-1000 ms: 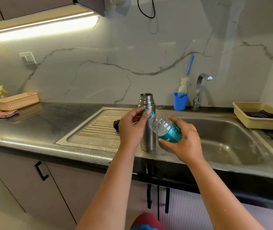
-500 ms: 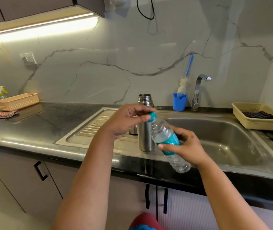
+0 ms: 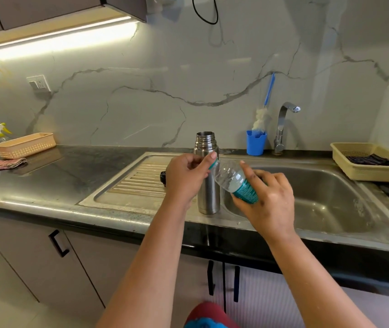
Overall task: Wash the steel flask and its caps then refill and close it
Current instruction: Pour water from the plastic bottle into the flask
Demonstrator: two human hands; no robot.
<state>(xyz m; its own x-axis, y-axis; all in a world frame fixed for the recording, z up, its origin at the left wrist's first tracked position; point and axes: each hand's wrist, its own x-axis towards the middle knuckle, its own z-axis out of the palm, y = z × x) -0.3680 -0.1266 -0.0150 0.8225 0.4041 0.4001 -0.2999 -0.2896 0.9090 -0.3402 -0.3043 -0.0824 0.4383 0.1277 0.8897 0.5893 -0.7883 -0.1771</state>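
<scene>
The steel flask (image 3: pixel 208 190) stands upright and uncapped on the sink's front ledge, between drainboard and basin. In front of it my right hand (image 3: pixel 268 200) holds a clear plastic water bottle (image 3: pixel 234 182) with a teal label, tilted with its neck to the left. My left hand (image 3: pixel 187 178) pinches the bottle's teal cap (image 3: pixel 213 165) between thumb and fingers. A black flask cap (image 3: pixel 163 178) lies on the drainboard, mostly hidden behind my left hand.
The steel sink basin (image 3: pixel 318 204) lies to the right, with the tap (image 3: pixel 283 126) and a blue cup holding a bottle brush (image 3: pixel 256 142) behind it. A yellow basket (image 3: pixel 368 162) sits far right. A peach basket (image 3: pixel 24 145), spray bottle and cloth (image 3: pixel 4 163) are at left.
My left hand has turned on the teal cap, wrist rolling back over. The bottle tipped and my right hand shifted its grip along the label. The flask stayed put.
</scene>
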